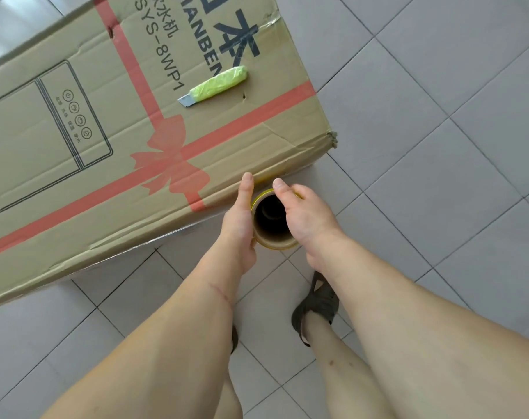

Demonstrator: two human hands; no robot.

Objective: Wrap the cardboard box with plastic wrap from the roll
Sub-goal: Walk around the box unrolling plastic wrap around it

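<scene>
A long cardboard box (76, 140) with a printed red ribbon and bow lies on the tiled floor, filling the upper left. Upright against its near side stands the plastic wrap roll (270, 220), seen end-on down its dark cardboard core with a yellowish rim. My left hand (240, 216) grips the roll's left side, its thumb up against the box edge. My right hand (302, 214) holds the roll's right side, the thumb laid over the rim. The lower part of the roll and the fingers are hidden.
A utility knife (216, 86) with a yellow-green handle lies on top of the box near its right end, blade out. Pale grey floor tiles (438, 146) stretch to the right and front. My feet in dark sandals (316, 303) stand just below the roll.
</scene>
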